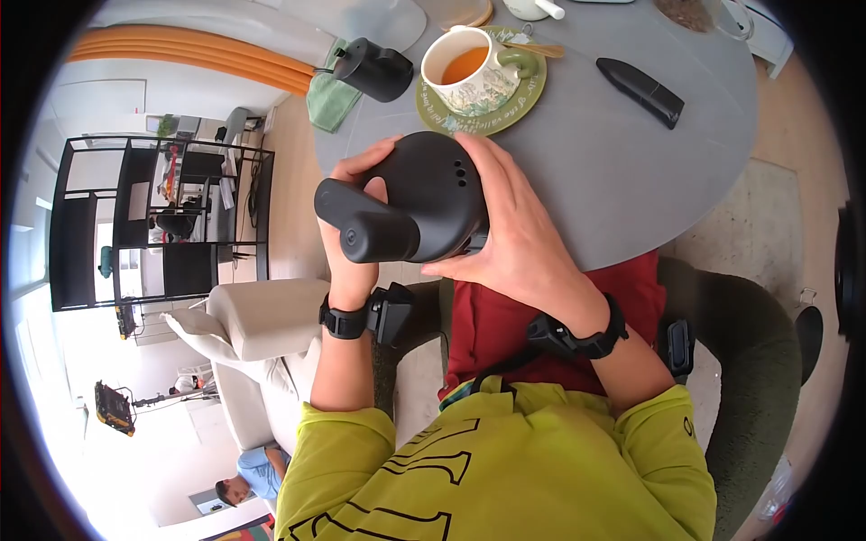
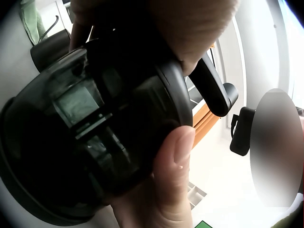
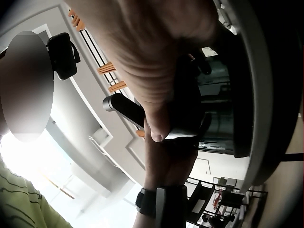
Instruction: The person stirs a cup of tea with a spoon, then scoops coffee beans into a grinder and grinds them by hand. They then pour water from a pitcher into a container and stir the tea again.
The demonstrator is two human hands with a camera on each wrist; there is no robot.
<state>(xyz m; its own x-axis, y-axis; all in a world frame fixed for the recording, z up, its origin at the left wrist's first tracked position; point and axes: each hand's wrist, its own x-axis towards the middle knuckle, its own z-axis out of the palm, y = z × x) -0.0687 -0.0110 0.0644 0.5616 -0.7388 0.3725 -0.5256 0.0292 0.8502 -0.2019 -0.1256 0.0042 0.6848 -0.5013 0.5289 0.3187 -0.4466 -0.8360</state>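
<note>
Both hands hold a black round device [image 1: 428,180] with a crank-like arm and knob [image 1: 379,236] on top, over the near edge of the table. My left hand [image 1: 350,243] grips its left side, partly hidden behind the knob. On the right side my right hand [image 1: 528,239] curves round it, fingers at the rim and thumb low on the near side. Through the left wrist view, the device's body [image 2: 95,118] looks dark and see-through, with a thumb [image 2: 178,156] pressed near its rim. The right wrist view shows my right hand [image 3: 152,57] against the body [image 3: 216,114].
On the grey table [image 1: 613,189] stand a cup of tea [image 1: 478,86] on a green saucer [image 1: 532,99], a black pitcher [image 1: 377,72] by a green cloth [image 1: 332,104], and a black slim object [image 1: 640,90]. A person [image 1: 257,473] is at the lower left, near a sofa [image 1: 262,320].
</note>
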